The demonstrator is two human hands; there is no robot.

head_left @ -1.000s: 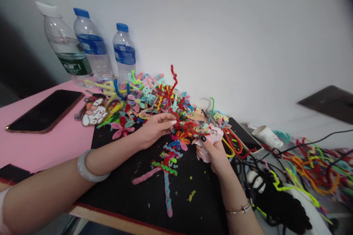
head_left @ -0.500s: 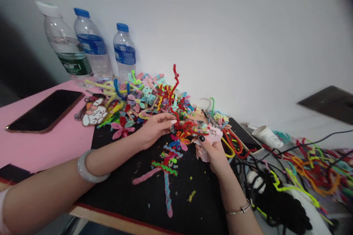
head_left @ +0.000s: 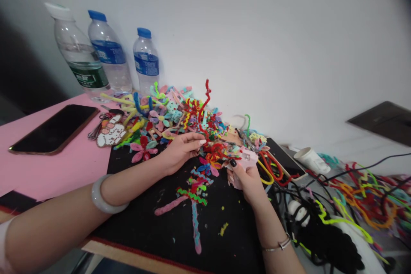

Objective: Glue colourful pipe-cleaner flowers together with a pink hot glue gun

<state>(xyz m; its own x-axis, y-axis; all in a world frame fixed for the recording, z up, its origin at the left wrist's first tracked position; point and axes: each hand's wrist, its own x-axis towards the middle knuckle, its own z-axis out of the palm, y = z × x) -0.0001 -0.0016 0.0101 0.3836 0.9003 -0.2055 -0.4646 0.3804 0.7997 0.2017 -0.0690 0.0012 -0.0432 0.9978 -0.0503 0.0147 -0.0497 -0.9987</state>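
My left hand is closed, with thumb and fingertips pinching a red pipe cleaner whose wavy end stands upright above them. A coiled red part lies just to the right of those fingers. My right hand is wrapped round a pale pink glue gun, its front end pointing left toward the red coil; the tip is hard to make out. Below both hands, a blue, orange and pink pipe-cleaner flower and a striped figure with two long legs rest on the black mat.
Behind my hands is a heap of pipe-cleaner flowers. At left are a phone, a beaded charm and bottles. To the right lie another phone, a paper cup, dark cables and loose pipe cleaners.
The upright end of the red pipe cleaner has shifted slightly right and lower. My right hand with the glue gun has moved a touch left; my left hand keeps its pinch.
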